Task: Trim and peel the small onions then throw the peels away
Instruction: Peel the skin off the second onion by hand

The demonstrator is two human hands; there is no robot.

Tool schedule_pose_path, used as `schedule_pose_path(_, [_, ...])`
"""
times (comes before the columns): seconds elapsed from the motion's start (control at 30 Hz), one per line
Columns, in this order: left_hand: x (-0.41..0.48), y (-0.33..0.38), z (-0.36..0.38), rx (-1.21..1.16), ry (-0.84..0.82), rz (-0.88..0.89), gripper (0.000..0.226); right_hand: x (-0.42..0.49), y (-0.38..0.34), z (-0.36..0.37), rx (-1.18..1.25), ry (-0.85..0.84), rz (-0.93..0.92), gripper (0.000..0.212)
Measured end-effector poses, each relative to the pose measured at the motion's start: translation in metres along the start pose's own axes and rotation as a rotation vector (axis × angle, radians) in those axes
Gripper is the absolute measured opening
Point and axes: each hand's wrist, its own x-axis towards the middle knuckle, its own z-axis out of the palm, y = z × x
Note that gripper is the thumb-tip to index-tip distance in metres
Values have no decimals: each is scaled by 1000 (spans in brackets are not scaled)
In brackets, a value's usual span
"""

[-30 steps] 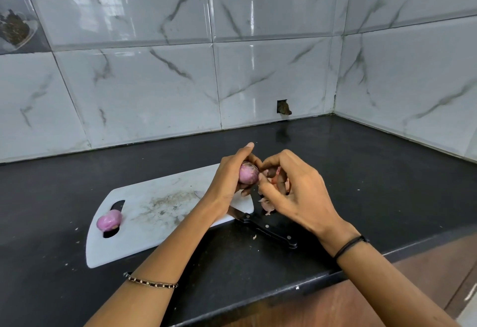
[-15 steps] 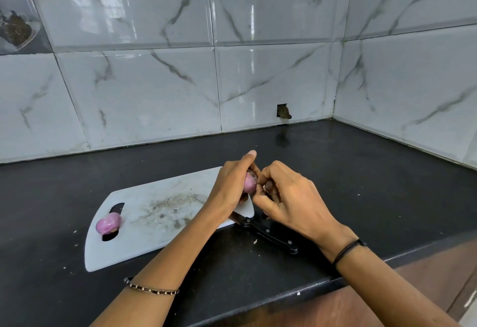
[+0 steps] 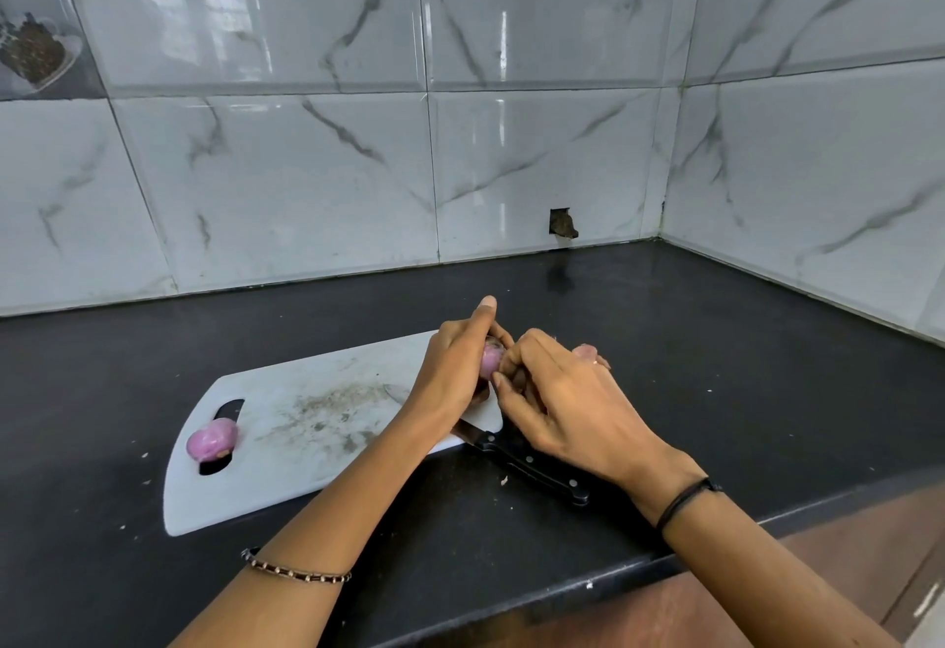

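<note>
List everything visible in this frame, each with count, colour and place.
loose onion: 1, pink-purple, on the cutting board beside its handle slot
held onion: 1, pink-purple, between both hands above the board's right end
cutting board: 1, white, on the countertop
knife: 1, black handle, on the countertop at the board's right end
countertop: 1, black
wall tiles: several, white marble pattern, behind and right
hole: 1, dark, low in the back wall
left hand: grips the held onion, beaded bracelet on wrist
right hand: fingers curled at the held onion, black wristband
</note>
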Motion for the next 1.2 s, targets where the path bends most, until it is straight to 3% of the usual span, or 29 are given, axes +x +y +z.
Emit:
schedule_pose_path(0.17, [-3, 7, 0, -146, -35, 28, 61, 0, 0, -7, 174, 62, 228, 14])
schedule_pose_path(0.3, [-4, 7, 0, -168, -54, 64, 58, -1, 0, -11, 201, 141, 225, 29])
schedule_pose_path(0.5, [1, -1, 3, -111, -66, 147, 44, 3, 0, -9, 382, 14, 302, 42])
schedule_pose_path(0.67, [0, 1, -1, -135, -37, 159, 36, 2, 6, -8, 664, -69, 339, 31])
schedule_pose_path(0.8, [1, 3, -4, -180, -23, 116, 43, 1, 9, -5, 622, -53, 301, 10])
schedule_pose_path(1.1, [-2, 3, 7, -187, -149, 23, 56, 3, -1, -12, 546, 115, 308, 33])
schedule_pose_path(1.2, [-5, 5, 12, -148, -214, 12, 61, 2, -1, -13, 563, 122, 317, 31])
